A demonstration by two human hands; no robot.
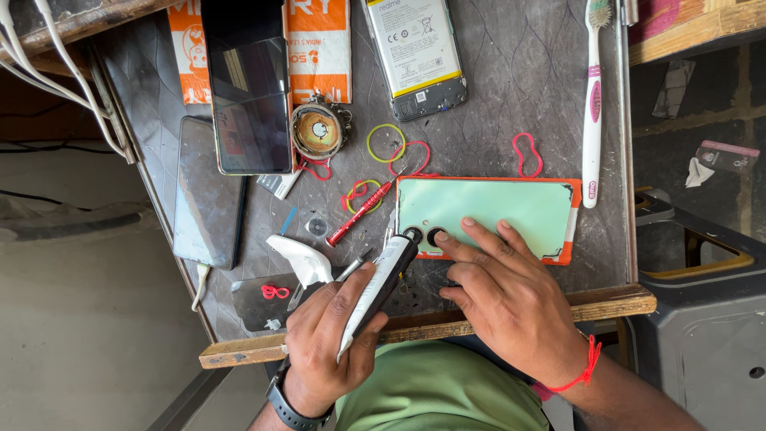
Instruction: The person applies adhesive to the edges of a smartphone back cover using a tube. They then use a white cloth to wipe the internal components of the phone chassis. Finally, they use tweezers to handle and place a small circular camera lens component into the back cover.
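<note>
Phone (487, 211), back up, lies near the front right of the surface (542, 88). Back cover pale mint green, orange frame showing round the edges; two round black camera lenses at its left end. No containers in view; small parts lie loose on the surface.

Right hand (499, 291): flat on the phone, fingers spread, index fingertip beside the lenses; grip released, pressing only.

Left hand (335, 339): grip clenched on a slim black-and-white tool (379, 287), tip at the phone's left end by the lenses.

Around: red screwdriver (361, 213) just left of the phone, lying over a yellow rubber band (386, 143) area with red bands near. Opened phone (415, 52) at the far edge. White toothbrush (592, 104) along the right edge. Two dark phones (247, 88) at left.

Edges: wooden front lip (614, 303) just under both wrists. Bare room between the green phone and the opened one.
</note>
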